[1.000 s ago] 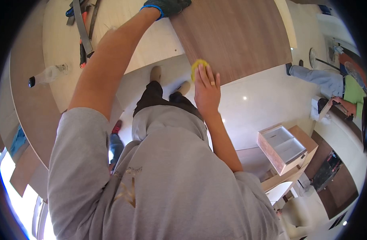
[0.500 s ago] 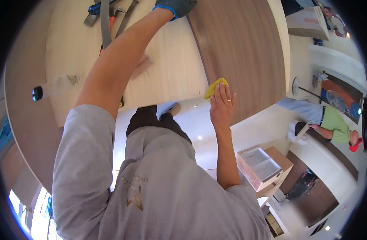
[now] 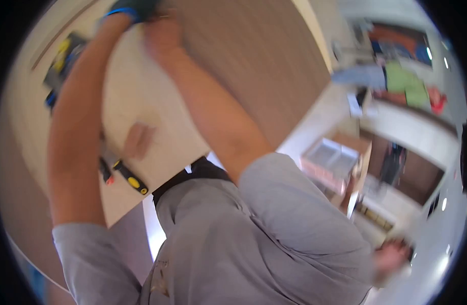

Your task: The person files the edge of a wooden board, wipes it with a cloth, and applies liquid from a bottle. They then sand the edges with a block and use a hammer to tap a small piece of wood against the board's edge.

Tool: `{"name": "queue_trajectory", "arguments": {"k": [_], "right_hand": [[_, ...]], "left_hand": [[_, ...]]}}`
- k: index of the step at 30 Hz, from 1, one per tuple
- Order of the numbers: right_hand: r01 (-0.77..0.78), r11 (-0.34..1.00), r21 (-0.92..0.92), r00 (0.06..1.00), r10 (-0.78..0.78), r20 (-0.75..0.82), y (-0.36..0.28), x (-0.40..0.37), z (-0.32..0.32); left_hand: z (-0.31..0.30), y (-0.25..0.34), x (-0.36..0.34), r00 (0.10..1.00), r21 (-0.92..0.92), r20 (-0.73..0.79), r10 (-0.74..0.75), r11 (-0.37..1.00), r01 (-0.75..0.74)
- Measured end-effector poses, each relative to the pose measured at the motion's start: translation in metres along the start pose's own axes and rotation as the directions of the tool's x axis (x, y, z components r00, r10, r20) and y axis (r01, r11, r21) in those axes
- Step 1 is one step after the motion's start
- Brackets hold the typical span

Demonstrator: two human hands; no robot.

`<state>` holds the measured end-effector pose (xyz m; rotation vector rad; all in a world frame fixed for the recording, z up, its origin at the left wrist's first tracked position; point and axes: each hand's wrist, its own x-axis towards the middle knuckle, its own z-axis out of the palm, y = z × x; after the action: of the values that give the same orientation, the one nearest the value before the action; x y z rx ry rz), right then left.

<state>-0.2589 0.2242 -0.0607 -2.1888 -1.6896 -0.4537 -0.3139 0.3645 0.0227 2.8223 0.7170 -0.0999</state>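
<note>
My left hand [image 3: 139,9], in a dark glove with a blue cuff, reaches to the top edge of the view. My bare right hand [image 3: 164,35] is right beside it, smeared by motion. The fingers of both are hidden or blurred, and no yellow cloth shows now. Both hands are over the seam between a light wood board [image 3: 165,114] and a dark wood-grain panel [image 3: 249,56]. Below my forearms, a tool with a black and yellow handle [image 3: 132,178] lies on the light board, near a blurred brownish piece [image 3: 139,140].
More tools with yellow and black parts [image 3: 63,53] lie left of my left arm. A person in a green top [image 3: 406,84] is at the right, and another person [image 3: 391,259] is at lower right. A drawer-like box [image 3: 330,160] stands beyond the board's right side.
My right hand has moved up and left from the panel's near edge to beside my gloved hand. The yellow cloth has gone from sight. My view has shifted, and another person appears lower right.
</note>
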Motion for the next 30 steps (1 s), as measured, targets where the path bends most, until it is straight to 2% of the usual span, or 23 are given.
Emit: {"name": "queue_trajectory", "arguments": {"k": [1,2,3,5,7,9,11,14,15,16,17,18,19,20,21,22,25,26,29,30], "right_hand": [[-0.011,0.999,0.033,0.994,0.014,-0.112,-0.001,-0.006,-0.010],[-0.015,1.000,0.011,0.999,0.015,-0.049,0.006,-0.029,-0.042],[-0.009,1.000,0.007,1.000,0.009,0.015,0.006,-0.051,-0.072],[-0.054,0.997,0.060,0.991,0.046,0.127,0.013,-0.131,-0.120],[-0.145,0.986,0.085,0.960,0.120,0.252,0.043,-0.217,-0.181],[-0.226,0.974,0.012,0.931,0.212,0.297,0.062,-0.289,-0.238],[-0.285,0.952,-0.110,0.872,0.305,0.384,0.076,-0.357,-0.275],[-0.428,0.887,-0.175,0.786,0.461,0.412,0.078,-0.395,-0.311],[-0.456,0.871,-0.181,0.763,0.488,0.424,0.079,-0.398,-0.317],[-0.480,0.857,-0.188,0.740,0.511,0.437,0.080,-0.399,-0.322],[-0.544,0.830,-0.124,0.726,0.540,0.425,0.076,-0.393,-0.322],[-0.561,0.819,-0.123,0.715,0.554,0.426,0.079,-0.386,-0.320],[-0.573,0.810,-0.123,0.706,0.564,0.427,0.086,-0.378,-0.317],[-0.589,0.796,-0.138,0.709,0.592,0.383,0.097,-0.366,-0.310],[-0.607,0.780,-0.153,0.709,0.618,0.340,0.111,-0.353,-0.301],[-0.623,0.764,-0.167,0.708,0.641,0.295,0.120,-0.344,-0.293],[-0.567,0.813,-0.134,0.724,0.569,0.391,0.106,-0.338,-0.287],[-0.565,0.824,-0.046,0.740,0.530,0.415,0.090,-0.344,-0.292],[-0.544,0.833,0.104,0.798,0.475,0.370,0.074,-0.356,-0.296],[-0.514,0.854,0.079,0.820,0.462,0.338,0.085,-0.343,-0.289]], "left_hand": [[0.031,-0.035,0.032,0.985,0.096,-0.037,0.169,0.982,-0.164],[0.083,-0.083,0.060,0.910,0.190,-0.172,0.377,0.919,-0.345],[0.010,-0.005,0.023,0.966,0.331,0.115,0.232,0.908,-0.258],[0.009,-0.001,-0.007,0.981,0.339,0.019,0.194,0.922,-0.189],[0.034,-0.019,0.007,0.990,0.301,0.055,0.130,0.943,-0.141],[0.039,-0.027,0.013,0.977,0.358,0.075,0.201,0.909,-0.214],[0.026,-0.027,0.000,0.910,0.500,0.095,0.403,0.771,-0.394],[0.039,-0.046,0.015,0.910,0.491,0.152,0.386,0.769,-0.408],[0.044,-0.027,0.018,0.939,0.530,0.226,0.258,0.777,-0.341],[0.029,0.043,0.012,0.946,0.537,0.322,-0.025,0.828,-0.161],[0.027,0.094,-0.006,0.936,0.639,0.330,0.125,0.700,-0.319],[0.033,0.147,-0.017,0.986,0.509,0.150,0.066,0.850,-0.134],[0.039,0.201,-0.029,0.999,0.301,-0.036,0.005,0.954,0.006],[0.056,0.242,-0.036,0.986,0.354,-0.151,0.065,0.935,-0.008],[0.077,0.271,-0.035,0.975,0.309,-0.212,0.070,0.951,-0.001],[0.088,0.292,-0.029,0.958,0.262,-0.276,0.070,0.965,0.005],[0.085,0.318,-0.018,0.954,0.289,-0.289,0.081,0.957,0.006],[0.085,0.320,-0.016,0.951,0.297,-0.297,0.087,0.955,0.005],[0.081,0.322,-0.014,0.947,0.306,-0.306,0.099,0.952,-0.001],[0.076,0.324,-0.015,0.949,0.300,-0.296,0.104,0.954,-0.011]]}}
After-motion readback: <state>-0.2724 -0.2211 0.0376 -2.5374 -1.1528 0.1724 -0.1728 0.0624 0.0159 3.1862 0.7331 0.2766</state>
